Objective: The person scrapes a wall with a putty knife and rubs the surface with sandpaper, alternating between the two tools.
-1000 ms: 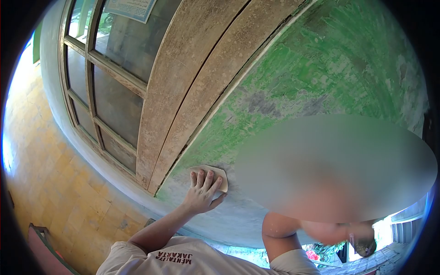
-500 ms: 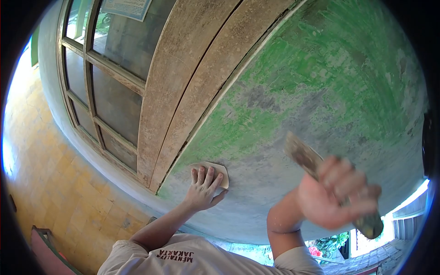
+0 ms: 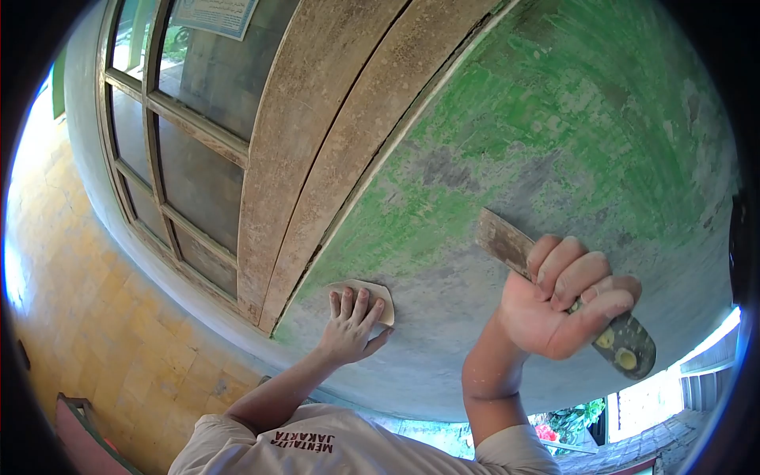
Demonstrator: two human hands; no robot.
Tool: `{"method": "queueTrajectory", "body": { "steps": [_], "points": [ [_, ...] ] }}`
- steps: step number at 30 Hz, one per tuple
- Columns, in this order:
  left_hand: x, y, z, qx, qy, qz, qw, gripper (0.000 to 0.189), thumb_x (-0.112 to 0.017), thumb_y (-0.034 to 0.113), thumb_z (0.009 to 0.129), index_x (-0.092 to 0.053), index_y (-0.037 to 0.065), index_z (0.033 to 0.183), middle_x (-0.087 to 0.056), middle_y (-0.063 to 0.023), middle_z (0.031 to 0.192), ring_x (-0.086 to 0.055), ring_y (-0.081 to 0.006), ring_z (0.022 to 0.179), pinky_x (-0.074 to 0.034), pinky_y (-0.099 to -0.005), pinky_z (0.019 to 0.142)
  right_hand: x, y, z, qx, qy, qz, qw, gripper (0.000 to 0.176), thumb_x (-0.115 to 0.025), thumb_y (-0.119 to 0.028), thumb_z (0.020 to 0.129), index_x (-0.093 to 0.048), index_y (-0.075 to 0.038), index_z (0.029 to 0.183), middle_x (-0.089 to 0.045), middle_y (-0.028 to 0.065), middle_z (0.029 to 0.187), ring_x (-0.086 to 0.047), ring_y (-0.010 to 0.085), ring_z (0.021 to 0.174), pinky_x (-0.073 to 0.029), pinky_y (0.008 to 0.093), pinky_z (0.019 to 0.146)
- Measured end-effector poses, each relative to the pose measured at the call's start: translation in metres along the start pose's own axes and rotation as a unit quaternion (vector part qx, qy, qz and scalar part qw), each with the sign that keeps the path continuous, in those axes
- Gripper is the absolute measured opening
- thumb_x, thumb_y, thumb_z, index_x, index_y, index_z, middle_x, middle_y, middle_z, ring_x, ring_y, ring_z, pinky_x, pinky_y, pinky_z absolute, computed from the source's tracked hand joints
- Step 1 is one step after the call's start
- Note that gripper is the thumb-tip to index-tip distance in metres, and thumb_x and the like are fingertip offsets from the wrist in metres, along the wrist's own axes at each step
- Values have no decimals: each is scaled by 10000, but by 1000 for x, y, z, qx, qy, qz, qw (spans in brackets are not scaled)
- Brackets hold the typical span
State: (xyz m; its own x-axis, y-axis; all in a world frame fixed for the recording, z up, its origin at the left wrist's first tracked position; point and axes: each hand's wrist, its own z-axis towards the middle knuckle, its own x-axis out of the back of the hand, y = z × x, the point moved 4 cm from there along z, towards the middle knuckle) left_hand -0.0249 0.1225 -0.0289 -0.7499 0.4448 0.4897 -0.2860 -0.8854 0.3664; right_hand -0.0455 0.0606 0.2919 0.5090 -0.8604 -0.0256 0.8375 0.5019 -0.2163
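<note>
In my right hand (image 3: 566, 297) is a scraper (image 3: 505, 240), its fingers wrapped round the handle; the worn metal blade points up and left towards the wall, and the dark handle end sticks out below the fist. Whether the blade touches the wall I cannot tell. My left hand (image 3: 351, 326) lies with fingers spread on a pale flat piece (image 3: 381, 295) against the lower wall. Patchy green paint and bare grey areas cover the wall (image 3: 475, 182).
A brown wooden frame (image 3: 317, 150) borders the wall, beside a window (image 3: 202, 166) with several panes. Yellow floor tiles (image 3: 119, 317) lie at the left. A reddish piece of furniture (image 3: 87, 435) stands at the lower left. Plants (image 3: 574, 419) show at the lower right.
My right hand has moved up and slightly left with the scraper, and looks sharper now. My left hand and the pale piece have stayed in place.
</note>
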Motion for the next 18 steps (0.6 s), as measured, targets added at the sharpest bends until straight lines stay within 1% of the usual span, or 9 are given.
{"method": "queueTrajectory", "body": {
  "steps": [2, 5, 7, 9, 10, 11, 13, 15, 18],
  "points": [
    [2, 1, 0, -1, -1, 1, 1000, 613, -629, 479, 792, -492, 91, 1245, -376, -271, 1335, -356, -513, 1176, -203, -676, 971, 1, -11, 1, 31, -81, 65, 994, 304, -372, -348, 989, -359, -143, 764, -316, -25, 560, -291, 81, 496, -263, 238, 486],
    [1, 0, 3, 2, 0, 6, 1000, 614, -628, 480, 792, -491, 91, 1246, -385, -273, 1326, -372, -514, 1159, -212, -675, 967, 5, -35, 0, 100, -126, 78, 984, 304, -367, -345, 990, -346, -137, 768, -331, -14, 572, -297, 87, 496, -261, 241, 479],
    [2, 1, 0, 0, -7, 8, 1000, 614, -627, 481, 792, -490, 91, 1246, -386, -273, 1326, -376, -514, 1155, -212, -674, 969, 2, -12, -1, 72, -129, 64, 987, 307, -375, -343, 988, -340, -136, 763, -333, -15, 577, -294, 86, 495, -253, 242, 470],
    [1, 0, 1, 1, -5, 4, 1000, 614, -629, 478, 791, -490, 91, 1247, -367, -270, 1341, -372, -514, 1156, -201, -673, 975, 6, 1, -1, 19, -38, 51, 998, 189, -453, -136, 919, -371, -154, 750, -338, 3, 522, -294, 123, 442, -235, 276, 430],
    [1, 0, 0, 1, -6, 5, 1000, 614, -629, 478, 791, -490, 91, 1247, -367, -270, 1341, -372, -514, 1156, -201, -673, 975, 5, -3, -3, 44, -96, 33, 994, 302, -409, -338, 977, -365, -134, 760, -352, -30, 581, -298, 88, 492, -246, 240, 472],
    [0, 0, -1, -2, 1, 5, 1000, 614, -631, 476, 791, -489, 93, 1250, -357, -269, 1349, -370, -513, 1159, -195, -671, 980, 7, -12, -2, 45, -96, 33, 994, 302, -409, -338, 977, -365, -134, 760, -352, -30, 581, -298, 88, 492, -246, 240, 472],
    [-3, -1, -1, -3, 11, 5, 1000, 615, -633, 474, 791, -488, 94, 1253, -348, -268, 1357, -367, -513, 1162, -188, -670, 986, 7, -39, -2, 113, -138, 79, 981, 293, -426, -315, 973, -363, -128, 756, -337, -20, 579, -293, 93, 491, -237, 242, 471],
    [-4, -2, -3, -4, 7, 3, 1000, 615, -636, 469, 793, -487, 97, 1259, -329, -271, 1376, -331, -522, 1202, -163, -665, 1007, 7, -29, -6, 133, -123, 83, 980, 301, -436, -328, 967, -364, -127, 755, -328, -20, 574, -289, 97, 487, -234, 246, 468],
    [-2, -1, -2, 4, -3, -13, 1000, 621, -641, 466, 792, -478, 100, 1266, -320, -268, 1385, -313, -523, 1217, -151, -661, 1016, 6, 20, -10, -44, -50, 75, 995, 336, -427, -397, 961, -374, -133, 761, -360, -25, 576, -315, 97, 488, -245, 256, 465]
  ]
}}
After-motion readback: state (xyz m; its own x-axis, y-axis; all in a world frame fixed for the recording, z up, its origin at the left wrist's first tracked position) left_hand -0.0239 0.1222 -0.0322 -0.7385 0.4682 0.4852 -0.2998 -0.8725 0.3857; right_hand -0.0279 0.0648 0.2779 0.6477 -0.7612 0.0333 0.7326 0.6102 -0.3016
